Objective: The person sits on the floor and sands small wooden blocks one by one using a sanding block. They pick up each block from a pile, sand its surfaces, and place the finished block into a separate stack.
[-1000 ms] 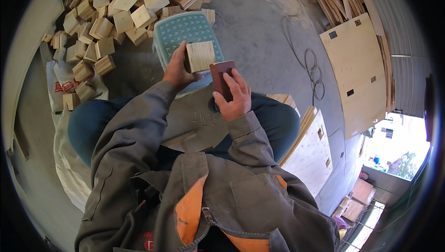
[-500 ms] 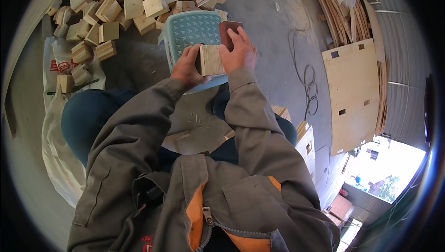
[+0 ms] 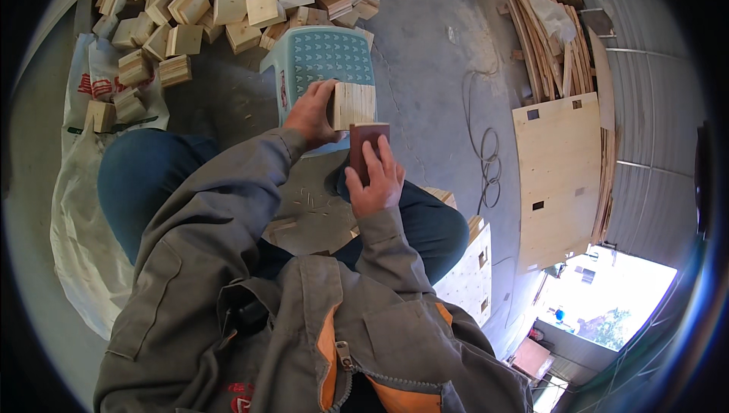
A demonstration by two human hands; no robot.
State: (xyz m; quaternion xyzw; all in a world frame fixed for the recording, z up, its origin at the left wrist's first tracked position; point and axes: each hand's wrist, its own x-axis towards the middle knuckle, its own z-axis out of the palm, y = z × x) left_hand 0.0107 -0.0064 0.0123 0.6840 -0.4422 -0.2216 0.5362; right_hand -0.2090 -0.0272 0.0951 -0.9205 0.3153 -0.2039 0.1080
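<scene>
My left hand (image 3: pixel 310 115) is closed on the left side of a plywood block (image 3: pixel 355 102), whose layered edges show as pale stripes. The block rests at the near end of a light blue plastic stool (image 3: pixel 332 50) with a bumpy top. Just nearer to me, my right hand (image 3: pixel 380 184) grips a reddish-brown sanding block (image 3: pixel 367 135), fingers laid over its face and thumb at its left side. The sanding block is tilted upright, its top end at the plywood block's near right corner; I cannot tell whether they touch.
A heap of plywood blocks (image 3: pixel 228 4) lies beyond the stool at the far left. Several more blocks lie by a white sack (image 3: pixel 91 208) on the left. A cable (image 3: pixel 488 156) coils on the floor to the right, near leaning plywood sheets (image 3: pixel 562 178).
My right hand has drawn the sanding block toward me, from the plywood block's far right side to its near corner. My left hand still holds the plywood block.
</scene>
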